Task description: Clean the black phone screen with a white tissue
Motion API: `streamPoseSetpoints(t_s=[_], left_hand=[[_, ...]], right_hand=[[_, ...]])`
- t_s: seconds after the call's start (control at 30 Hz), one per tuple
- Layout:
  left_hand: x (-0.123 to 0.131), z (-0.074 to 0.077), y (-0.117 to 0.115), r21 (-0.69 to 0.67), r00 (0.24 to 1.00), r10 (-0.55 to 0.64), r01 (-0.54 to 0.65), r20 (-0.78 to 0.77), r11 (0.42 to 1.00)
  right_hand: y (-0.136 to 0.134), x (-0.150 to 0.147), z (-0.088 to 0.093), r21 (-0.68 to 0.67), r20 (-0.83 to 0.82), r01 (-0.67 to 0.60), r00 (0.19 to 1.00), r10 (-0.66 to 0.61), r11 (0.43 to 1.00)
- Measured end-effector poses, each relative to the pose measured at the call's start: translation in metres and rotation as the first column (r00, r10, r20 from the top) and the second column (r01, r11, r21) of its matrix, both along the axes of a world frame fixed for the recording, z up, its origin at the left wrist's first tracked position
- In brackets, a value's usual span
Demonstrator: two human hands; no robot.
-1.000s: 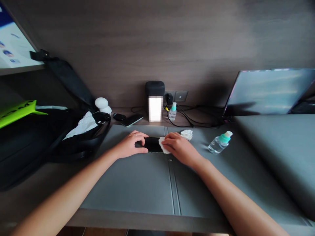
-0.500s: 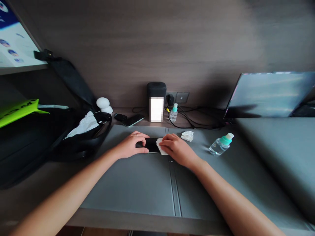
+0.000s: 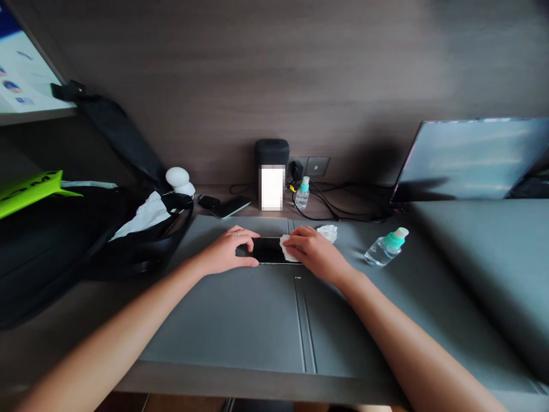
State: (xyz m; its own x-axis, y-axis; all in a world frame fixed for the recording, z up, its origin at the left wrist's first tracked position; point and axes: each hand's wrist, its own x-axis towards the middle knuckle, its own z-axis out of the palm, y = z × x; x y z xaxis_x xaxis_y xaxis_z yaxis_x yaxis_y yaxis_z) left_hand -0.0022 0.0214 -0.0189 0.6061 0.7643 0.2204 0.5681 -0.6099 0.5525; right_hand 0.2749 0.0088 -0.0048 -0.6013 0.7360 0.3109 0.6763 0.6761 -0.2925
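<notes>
A black smartphone (image 3: 266, 250) lies flat and crosswise on the grey desk mat (image 3: 223, 315). My left hand (image 3: 229, 250) grips its left end, thumb on the near edge and fingers on the far edge. With bunched fingers my right hand (image 3: 315, 252) presses a white tissue (image 3: 286, 247) on the right part of the screen. That hand covers the phone's right end. Just beyond it rests a crumpled tissue (image 3: 328, 233). To the right, a clear spray bottle (image 3: 384, 250) with a teal collar lies tilted on the mat.
Behind stand a black cylindrical device (image 3: 271, 151), a small spray bottle (image 3: 302, 193) and cables (image 3: 330, 209). Another phone (image 3: 231, 206) lies at the back left, near a white rounded object (image 3: 179, 180). A black bag (image 3: 86, 240) fills the left side; a laptop (image 3: 467, 163) stands at right.
My right hand has slid the tissue a little to the right along the phone's screen. My left hand keeps its grip on the left end. The view has shifted slightly.
</notes>
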Motion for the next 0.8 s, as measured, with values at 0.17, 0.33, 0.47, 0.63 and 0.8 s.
streamPoseSetpoints(t_s=[0.17, 0.33, 0.47, 0.63, 0.8], left_hand=[[0.000, 0.000, -0.001, -0.004, 1.000, 0.003, -0.003, 0.003, 1.000], [0.000, 0.000, -0.001, 0.000, 1.000, 0.005, -0.005, -0.001, 1.000], [0.000, 0.001, -0.001, -0.004, 1.000, 0.007, -0.007, -0.004, 1.000], [0.000, 0.000, 0.000, -0.002, 1.000, 0.005, -0.005, 0.000, 1.000], [0.000, 0.000, 0.000, 0.027, 1.000, 0.005, -0.006, 0.015, 1.000]], right_hand=[[-0.002, 0.005, 0.000, 0.007, 0.023, 0.035, 0.999, -0.035, 0.999], [-0.001, -0.002, -0.002, 0.015, 0.004, -0.016, 1.000, 0.016, 1.000], [0.000, 0.006, -0.001, 0.006, -0.010, 0.045, 0.999, -0.045, 0.999], [-0.007, 0.002, 0.002, -0.011, 0.015, 0.041, 0.999, -0.041, 0.999], [-0.004, -0.003, 0.001, -0.016, 0.002, 0.024, 1.000, -0.024, 1.000]])
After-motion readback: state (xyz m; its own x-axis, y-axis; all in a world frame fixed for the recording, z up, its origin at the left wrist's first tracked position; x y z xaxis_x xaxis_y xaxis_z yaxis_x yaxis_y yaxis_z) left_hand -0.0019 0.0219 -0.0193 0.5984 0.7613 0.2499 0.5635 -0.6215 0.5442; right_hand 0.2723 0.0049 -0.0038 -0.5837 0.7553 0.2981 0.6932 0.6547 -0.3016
